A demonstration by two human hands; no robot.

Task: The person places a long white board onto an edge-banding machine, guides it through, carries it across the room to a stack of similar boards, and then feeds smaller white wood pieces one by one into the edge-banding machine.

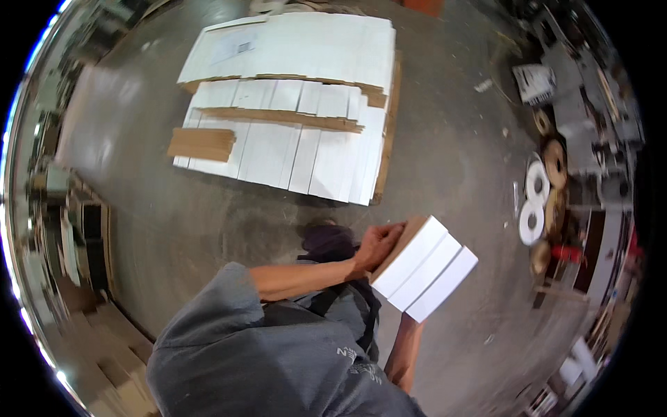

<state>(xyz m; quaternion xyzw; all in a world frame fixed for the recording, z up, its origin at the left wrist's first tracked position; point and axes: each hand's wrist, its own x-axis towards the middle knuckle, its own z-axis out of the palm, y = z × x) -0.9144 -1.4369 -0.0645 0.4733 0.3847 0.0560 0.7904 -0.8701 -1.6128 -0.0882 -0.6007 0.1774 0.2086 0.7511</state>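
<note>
In front of my body, to the right, I hold a tilted stack of white cardboard pieces (425, 263) with a brown side, its white faces in three bands. My left hand (379, 244) has its fingers bent against the brown side. From below, my right hand (410, 325) bears the stack; its fingers are hidden behind the cardboard. Beyond my hands lies a low pallet load of flat white cardboard (278, 153) in overlapping rows with brown edges. A short brown bundle of cardboard (201, 144) rests at its left near corner.
The wooden pallet edge (388, 132) shows along the load's right side. White rolls (531, 222) and brown rolls stand by a cluttered bench (577, 132) on the right. Cardboard-filled shelving (76, 243) lines the left. Scraps lie on the grey concrete floor (458, 153).
</note>
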